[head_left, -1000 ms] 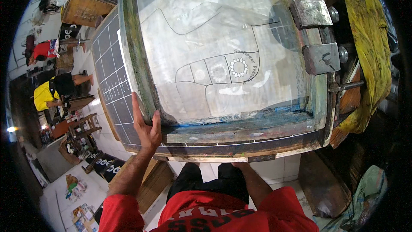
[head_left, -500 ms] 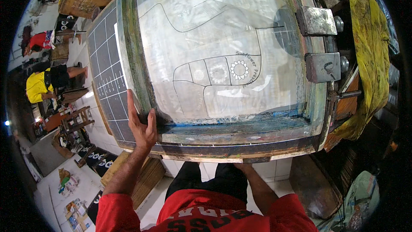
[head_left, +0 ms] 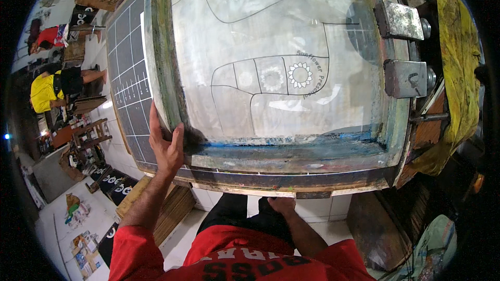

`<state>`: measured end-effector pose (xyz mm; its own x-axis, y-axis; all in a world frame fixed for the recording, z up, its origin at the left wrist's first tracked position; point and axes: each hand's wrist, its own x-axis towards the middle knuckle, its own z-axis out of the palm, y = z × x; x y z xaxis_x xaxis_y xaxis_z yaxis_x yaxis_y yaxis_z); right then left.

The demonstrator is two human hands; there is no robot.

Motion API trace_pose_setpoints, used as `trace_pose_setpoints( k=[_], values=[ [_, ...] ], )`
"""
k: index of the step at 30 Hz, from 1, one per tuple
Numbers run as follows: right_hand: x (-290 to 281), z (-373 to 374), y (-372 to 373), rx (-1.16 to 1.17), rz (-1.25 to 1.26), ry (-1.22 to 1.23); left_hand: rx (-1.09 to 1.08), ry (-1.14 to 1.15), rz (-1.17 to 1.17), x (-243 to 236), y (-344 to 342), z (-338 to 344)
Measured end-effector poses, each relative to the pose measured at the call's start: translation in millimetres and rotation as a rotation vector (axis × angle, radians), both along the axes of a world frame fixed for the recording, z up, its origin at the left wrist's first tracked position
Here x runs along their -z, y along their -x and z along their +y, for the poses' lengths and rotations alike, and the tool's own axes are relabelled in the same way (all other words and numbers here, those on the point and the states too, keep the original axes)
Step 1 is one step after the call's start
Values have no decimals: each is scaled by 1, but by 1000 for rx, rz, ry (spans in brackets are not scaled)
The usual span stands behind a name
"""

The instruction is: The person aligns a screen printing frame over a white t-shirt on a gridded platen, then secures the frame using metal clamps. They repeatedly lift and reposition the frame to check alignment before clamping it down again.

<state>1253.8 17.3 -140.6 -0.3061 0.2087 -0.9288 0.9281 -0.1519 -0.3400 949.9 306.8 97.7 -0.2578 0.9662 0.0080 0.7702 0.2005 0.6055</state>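
Note:
A wooden screen printing frame lies over a dark gridded board. Its pale mesh carries black curved outlines, a small sunflower and some lettering. My left hand grips the near left corner, thumb on the inner side of the rail and fingers stretched along the outer side. Below the board's near edge, in front of my dark trousers, is my right hand; its fingers are mostly hidden. Two metal hinge clamps hold the frame's right side.
Yellow stained cloth hangs to the right beyond the clamps. Stacked brown boards stand below on the left. Farther left, a person in a yellow shirt and another in red bend over. A pale green sack sits at lower right.
The frame and clamps appear shifted slightly right and up in the picture. My right hand has come further into sight by the near edge. My left hand keeps its place on the corner.

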Motion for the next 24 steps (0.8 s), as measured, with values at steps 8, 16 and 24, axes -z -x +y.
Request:
trace_pose_setpoints(
  k=[8, 16, 24],
  values=[
    [72, -57, -9, 25, 78, -922, -140, -17, -364, 2, -1, 0],
    [90, -81, -1, -46, -56, -916, -121, 6, -420, -5, -1, 1],
    [71, -69, 29, 79, -135, -787, -130, 29, -448, -16, -2, 2]
  ],
)
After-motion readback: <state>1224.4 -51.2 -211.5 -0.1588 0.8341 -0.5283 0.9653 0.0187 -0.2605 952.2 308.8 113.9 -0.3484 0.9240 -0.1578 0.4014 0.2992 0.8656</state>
